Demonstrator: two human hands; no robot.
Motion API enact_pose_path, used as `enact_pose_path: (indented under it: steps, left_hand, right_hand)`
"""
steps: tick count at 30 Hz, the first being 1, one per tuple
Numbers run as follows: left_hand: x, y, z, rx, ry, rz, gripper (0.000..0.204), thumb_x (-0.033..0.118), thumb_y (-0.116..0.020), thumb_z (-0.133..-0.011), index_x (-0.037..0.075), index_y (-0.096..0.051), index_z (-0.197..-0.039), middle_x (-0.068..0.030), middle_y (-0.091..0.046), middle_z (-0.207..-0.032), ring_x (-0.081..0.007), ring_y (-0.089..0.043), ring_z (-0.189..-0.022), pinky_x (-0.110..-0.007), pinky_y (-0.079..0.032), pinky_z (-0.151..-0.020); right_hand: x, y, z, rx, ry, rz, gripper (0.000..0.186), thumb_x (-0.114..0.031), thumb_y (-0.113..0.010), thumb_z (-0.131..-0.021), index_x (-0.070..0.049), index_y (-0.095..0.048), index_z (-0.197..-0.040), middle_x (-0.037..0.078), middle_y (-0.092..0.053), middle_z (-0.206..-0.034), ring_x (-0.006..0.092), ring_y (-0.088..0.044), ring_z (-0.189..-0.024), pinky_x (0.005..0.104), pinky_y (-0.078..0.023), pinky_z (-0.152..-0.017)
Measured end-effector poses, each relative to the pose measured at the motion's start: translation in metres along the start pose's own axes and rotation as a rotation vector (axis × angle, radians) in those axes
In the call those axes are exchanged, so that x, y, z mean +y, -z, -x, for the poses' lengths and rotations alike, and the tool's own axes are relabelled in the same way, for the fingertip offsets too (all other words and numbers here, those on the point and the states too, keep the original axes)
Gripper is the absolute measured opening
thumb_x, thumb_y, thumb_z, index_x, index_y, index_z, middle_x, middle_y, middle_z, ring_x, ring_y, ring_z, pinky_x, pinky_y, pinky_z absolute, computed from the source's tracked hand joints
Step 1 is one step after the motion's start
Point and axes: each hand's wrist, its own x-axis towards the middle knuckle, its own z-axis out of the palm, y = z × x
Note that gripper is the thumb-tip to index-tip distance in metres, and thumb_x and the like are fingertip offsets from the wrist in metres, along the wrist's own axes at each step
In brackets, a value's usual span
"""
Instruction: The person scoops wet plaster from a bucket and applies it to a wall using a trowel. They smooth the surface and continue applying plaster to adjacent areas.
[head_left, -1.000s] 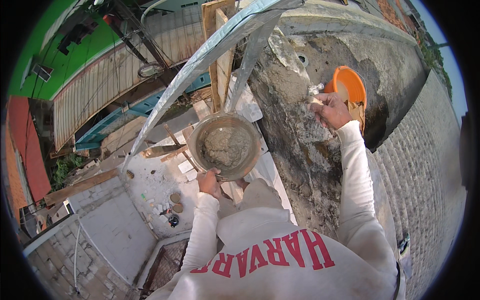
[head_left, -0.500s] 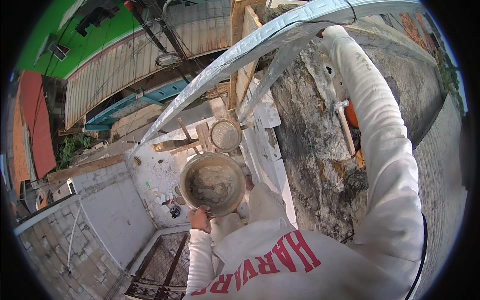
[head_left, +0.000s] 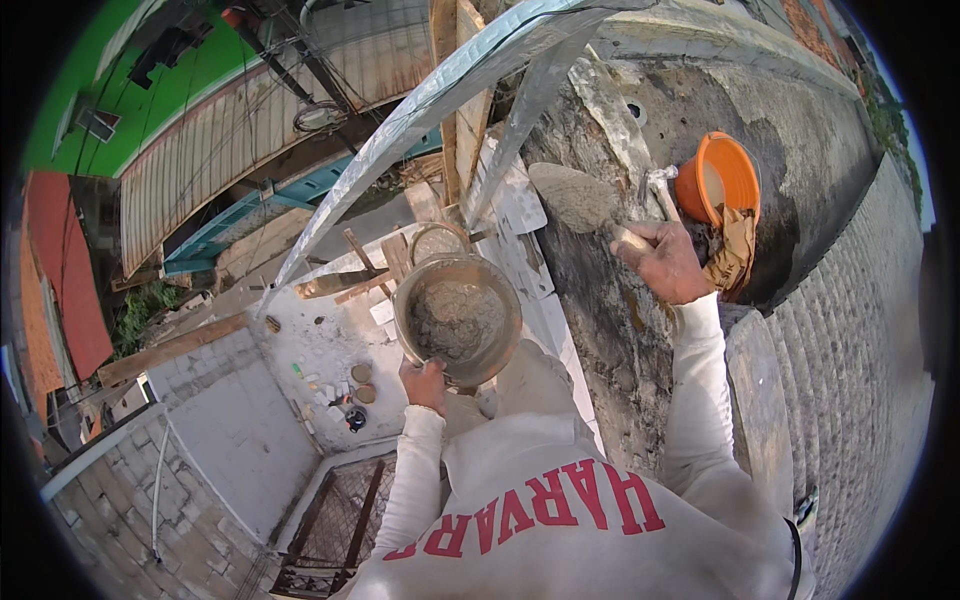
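Pulled right hand (head_left: 665,265) back from beyond metal beam (head_left: 430,105). Clenching handle (head_left: 630,241) of trowel (head_left: 575,198) over rough masonry (head_left: 600,330). Pinching rim (head_left: 516,330) of round basin (head_left: 507,345) with left hand (head_left: 424,385), just ahead of legs (head_left: 542,390) (probably heavy and sloppy with wet mortar (head_left: 458,315); best gripped at rim).

Scuffed round bucket (head_left: 513,325) – mouth up, lumpy grey mortar (head_left: 455,318) inside. Trowel (head_left: 576,198) – broad rounded blade, looks mortar-grey, pale handle, off to bucket's upper right, well apart.

Off-white long-sleeved sweatshirt (head_left: 600,556); large red block lettering (head_left: 551,500) across it; creased sleeves (head_left: 700,395); pale, stained trousers (head_left: 540,388); thin black cord (head_left: 796,560).
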Motion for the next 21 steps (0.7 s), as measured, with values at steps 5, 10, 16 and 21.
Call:
enact_pose_path:
  steps: [5, 10, 16, 21]
  left_hand:
    - [-0.019, -0.038, -0.029, 0.038, -0.268, -0.354, 0.027, 0.005, -0.065, -0.079, -0.008, -0.063, -0.103, -0.0171, -0.067, -0.093, -0.0264, -0.066, -0.079, -0.038, -0.053, -0.075]
    - [0.026, -0.079, -0.002, -0.112, -0.367, -0.386, 0.041, -0.006, -0.059, -0.080, -0.004, -0.064, -0.120, -0.0055, -0.069, -0.097, -0.0145, -0.063, -0.080, -0.029, -0.051, -0.074]
    - [0.048, -0.090, 0.013, -0.313, -0.307, -0.279, 0.039, -0.006, -0.061, -0.081, -0.004, -0.062, -0.119, -0.0074, -0.070, -0.098, -0.0171, -0.066, -0.082, -0.031, -0.054, -0.077]
    - [0.044, -0.091, 0.008, -0.289, -0.161, -0.182, 0.028, -0.006, -0.060, -0.083, -0.001, -0.061, -0.111, -0.0091, -0.068, -0.097, -0.0199, -0.068, -0.078, -0.035, -0.058, -0.068]
  right_hand:
    - [0.001, -0.101, 0.040, -0.188, 0.104, 0.719, 0.027, -0.031, -0.075, -0.082, -0.006, -0.075, -0.091, 0.020, -0.073, -0.089, 0.0402, -0.072, -0.084, 0.0475, -0.058, -0.077]
    - [0.030, -0.135, 0.041, -0.260, 0.101, 0.567, 0.028, -0.032, -0.073, -0.082, -0.005, -0.073, -0.087, 0.022, -0.072, -0.089, 0.0438, -0.070, -0.088, 0.0517, -0.057, -0.080]
    - [0.051, -0.142, 0.053, -0.311, -0.065, 0.227, 0.027, -0.028, -0.071, -0.081, -0.005, -0.076, -0.095, 0.025, -0.074, -0.095, 0.0458, -0.070, -0.093, 0.0519, -0.055, -0.089]
    - [0.039, -0.131, 0.048, -0.295, -0.079, -0.054, 0.029, -0.028, -0.072, -0.082, -0.004, -0.078, -0.099, 0.025, -0.073, -0.087, 0.0439, -0.071, -0.084, 0.0480, -0.056, -0.084]
